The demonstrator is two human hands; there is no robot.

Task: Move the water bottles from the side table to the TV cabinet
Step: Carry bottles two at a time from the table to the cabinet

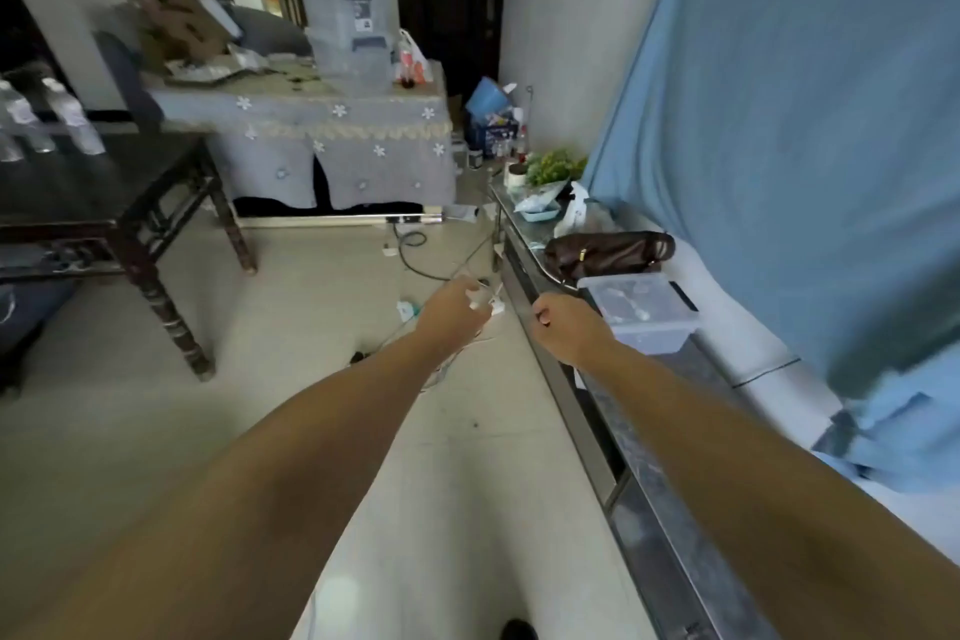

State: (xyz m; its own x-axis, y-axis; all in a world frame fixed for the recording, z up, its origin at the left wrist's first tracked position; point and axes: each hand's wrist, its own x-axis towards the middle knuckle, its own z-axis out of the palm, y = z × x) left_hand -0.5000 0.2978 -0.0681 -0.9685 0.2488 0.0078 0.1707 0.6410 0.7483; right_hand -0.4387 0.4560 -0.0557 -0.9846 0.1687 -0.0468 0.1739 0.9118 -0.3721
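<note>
Several clear water bottles point(36, 120) stand at the far left on a dark wooden side table point(119, 182); the picture is blurred there. The long TV cabinet point(649, 457) with a dark glossy top runs along the right, under a blue cloth. My left hand point(457, 309) is stretched out over the floor, fingers curled, nothing held in it. My right hand point(566, 327) is a loose fist above the cabinet's front edge, also with nothing in it. Both hands are far from the bottles.
On the cabinet lie a clear plastic box point(641, 312), a brown handbag point(608, 252), bags and a green plant point(553, 166). A cloth-covered table point(332, 135) with boxes stands ahead. Cables and a power strip point(415, 224) lie on the pale floor.
</note>
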